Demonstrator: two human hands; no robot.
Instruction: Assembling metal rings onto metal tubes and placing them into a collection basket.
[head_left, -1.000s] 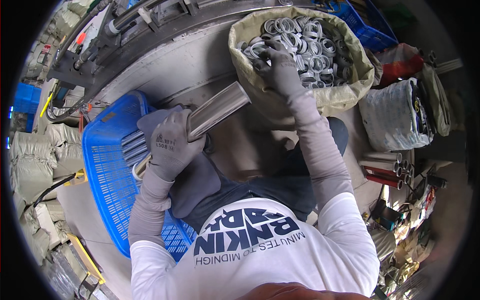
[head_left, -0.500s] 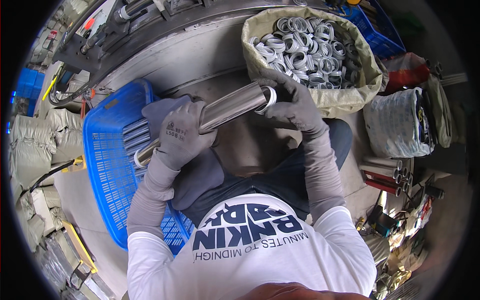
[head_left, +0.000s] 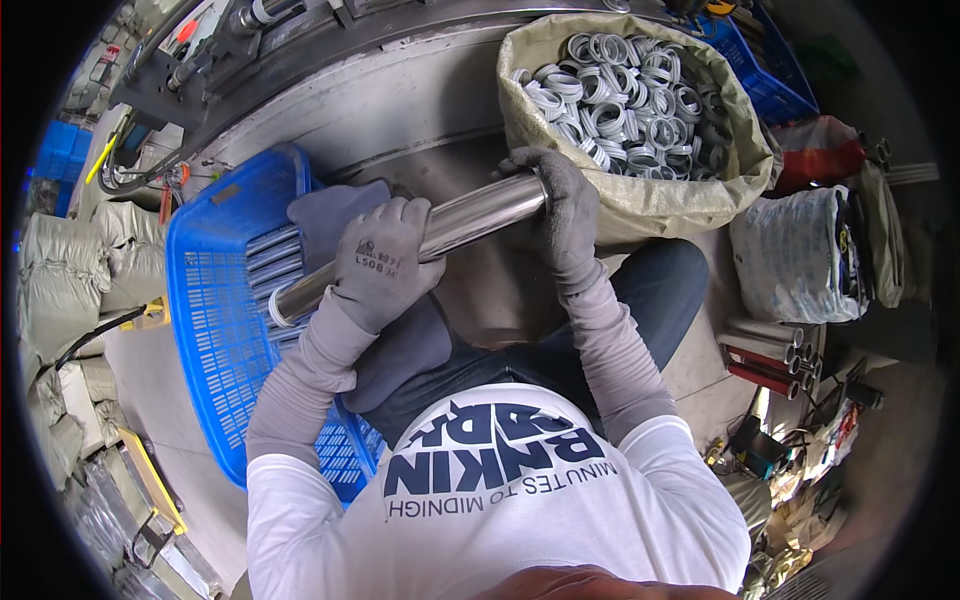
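Note:
A shiny metal tube [head_left: 482,217] lies slantwise across my lap, its right end higher than its left. My left hand [head_left: 384,262], in a grey glove, is wrapped round the tube's middle. Around its lower left end sits a white ring [head_left: 275,309]. My gloved right hand [head_left: 568,220] is closed over the upper right end, fingers curled across the rim; whatever covers that end is hidden by the palm. Beyond the right hand stands a woven sack [head_left: 640,205] full of white and grey rings [head_left: 610,120].
At my left a blue plastic basket [head_left: 205,330] holds several metal tubes [head_left: 275,258]. Machine framework [head_left: 230,90] runs along the far side. On the right are a white bag [head_left: 795,255], stacked tubes [head_left: 765,355] and another blue crate [head_left: 765,75]. Wrapped bundles [head_left: 65,265] line the left.
The white ring held at the tube's right end has gone out of sight under my right hand, which has moved left and closed over that end. The left hand still grips the tube.

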